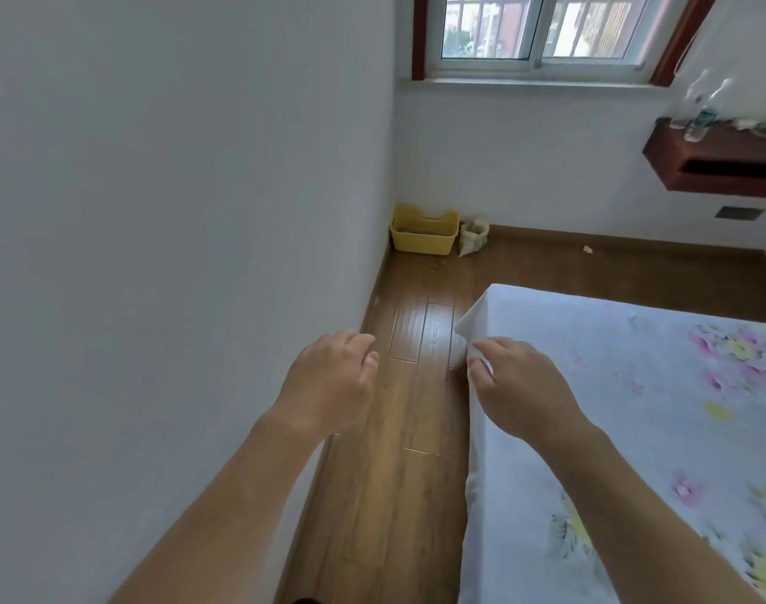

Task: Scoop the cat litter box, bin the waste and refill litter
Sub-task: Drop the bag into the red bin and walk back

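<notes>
- Litter box: yellow tub (422,239) on the floor (411,398), in the far corner under the window (542,26), one end against the side wall (176,211)
- Its long axis runs along the window wall, across the line of approach; the broad side faces the hands
- Small open bag (473,236) stands just beside the tub's right end, probably the litter; a few grains (435,267) lie on the boards in front
- Left hand (328,377): fingers loosely curled, holding nothing, on the wall side of the aisle
- Right hand (511,377): fingertips pinch a white fold (479,357) at the edge of the bed (612,385); cannot tell whether it is the sheet or a loose piece
- Tub lies straight ahead, well apart from both hands, down the narrow strip between wall and bed
- Neither hand is clearly nearer; the left is free and lines up with the tub's wall end, so it looks the likelier first reach
- Scoop and waste bin not seen; scooping not yet begun
</notes>
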`<state>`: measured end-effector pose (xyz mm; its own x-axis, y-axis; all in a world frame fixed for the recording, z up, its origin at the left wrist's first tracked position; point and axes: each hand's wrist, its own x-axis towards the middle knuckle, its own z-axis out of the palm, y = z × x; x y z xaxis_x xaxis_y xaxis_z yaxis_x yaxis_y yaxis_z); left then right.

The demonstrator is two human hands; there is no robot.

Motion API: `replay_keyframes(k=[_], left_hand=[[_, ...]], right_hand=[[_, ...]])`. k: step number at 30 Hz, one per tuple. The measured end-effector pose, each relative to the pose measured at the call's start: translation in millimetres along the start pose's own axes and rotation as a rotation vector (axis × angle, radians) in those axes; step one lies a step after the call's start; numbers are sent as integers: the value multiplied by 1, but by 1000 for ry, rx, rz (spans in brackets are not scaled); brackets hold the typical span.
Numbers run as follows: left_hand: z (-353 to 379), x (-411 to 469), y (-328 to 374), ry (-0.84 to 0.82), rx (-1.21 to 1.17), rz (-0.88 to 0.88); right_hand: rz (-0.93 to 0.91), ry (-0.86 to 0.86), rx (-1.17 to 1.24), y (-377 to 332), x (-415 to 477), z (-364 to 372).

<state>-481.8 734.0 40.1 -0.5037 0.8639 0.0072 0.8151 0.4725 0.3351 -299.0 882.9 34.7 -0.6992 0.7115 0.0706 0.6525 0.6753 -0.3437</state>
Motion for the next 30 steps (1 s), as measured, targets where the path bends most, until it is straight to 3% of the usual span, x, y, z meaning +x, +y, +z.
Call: replay_keyframes(k=[17,24,30], left_hand=[[4,292,-35,-53,-70,132],[11,427,-11,-94,-44,264],[29,556,1,-82,20,270]], right_hand=[[192,71,-30,41,238,3],[353,81,-54,89,331,5],[331,120,-39,149,454,11]])
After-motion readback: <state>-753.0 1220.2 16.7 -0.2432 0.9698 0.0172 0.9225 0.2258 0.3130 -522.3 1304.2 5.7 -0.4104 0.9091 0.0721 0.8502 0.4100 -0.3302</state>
